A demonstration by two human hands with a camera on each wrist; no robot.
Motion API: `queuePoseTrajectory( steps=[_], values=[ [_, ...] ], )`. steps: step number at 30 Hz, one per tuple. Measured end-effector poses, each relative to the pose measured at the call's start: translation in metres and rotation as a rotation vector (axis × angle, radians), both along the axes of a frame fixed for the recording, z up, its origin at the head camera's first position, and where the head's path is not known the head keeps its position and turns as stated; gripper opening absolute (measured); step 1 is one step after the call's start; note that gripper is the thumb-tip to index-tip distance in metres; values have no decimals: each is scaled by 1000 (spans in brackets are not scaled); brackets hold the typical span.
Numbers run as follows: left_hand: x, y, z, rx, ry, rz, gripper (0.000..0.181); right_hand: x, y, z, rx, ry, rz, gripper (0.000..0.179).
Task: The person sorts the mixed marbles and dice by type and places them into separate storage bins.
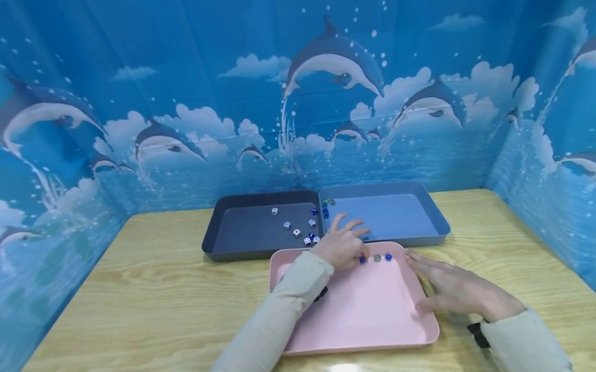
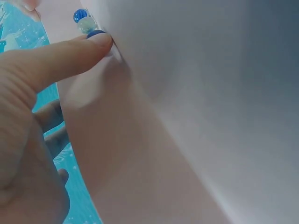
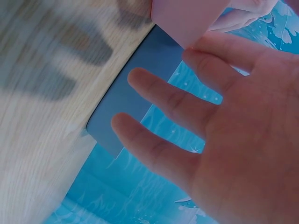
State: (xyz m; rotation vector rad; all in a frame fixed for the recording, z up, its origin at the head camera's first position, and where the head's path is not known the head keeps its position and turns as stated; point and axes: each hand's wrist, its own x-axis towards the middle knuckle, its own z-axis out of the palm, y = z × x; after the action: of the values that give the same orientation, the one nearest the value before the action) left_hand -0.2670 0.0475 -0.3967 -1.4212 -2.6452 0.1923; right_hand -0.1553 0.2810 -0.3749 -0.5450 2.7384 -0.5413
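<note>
My left hand (image 1: 339,249) reaches over the far wall of the pink tray (image 1: 362,309). Its thumb and index finger pinch a blue marble (image 2: 96,33) against that wall, while the other fingers spread out beyond the rim. Right beside that marble lie a pale greenish marble (image 1: 377,258) and a second blue marble (image 1: 388,257). At the tray's right wall is my right hand (image 1: 458,287), fingers straight, fingertips at the far right corner and thumb by the rim. Nothing shows in its palm in the right wrist view.
Behind the pink tray stand a dark grey tray (image 1: 239,228) with several dice (image 1: 297,232) and a blue tray (image 1: 388,214) with several marbles (image 1: 326,213) at its left end. All stand on a wooden table (image 1: 168,303). A dolphin-print curtain (image 1: 208,61) hangs behind.
</note>
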Motion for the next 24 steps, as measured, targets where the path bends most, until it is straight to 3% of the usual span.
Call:
queuePoseTrajectory(
  steps=[13,17,24],
  values=[
    [1,-2,2,-22,1,-10,18,0,-1,-1,-13,-11,-1,96],
    [0,-3,11,-23,-11,-26,19,0,0,-3,-21,-10,1,96],
    [-10,-14,34,60,-58,-29,18,-1,2,-3,-35,9,19,96]
  ],
)
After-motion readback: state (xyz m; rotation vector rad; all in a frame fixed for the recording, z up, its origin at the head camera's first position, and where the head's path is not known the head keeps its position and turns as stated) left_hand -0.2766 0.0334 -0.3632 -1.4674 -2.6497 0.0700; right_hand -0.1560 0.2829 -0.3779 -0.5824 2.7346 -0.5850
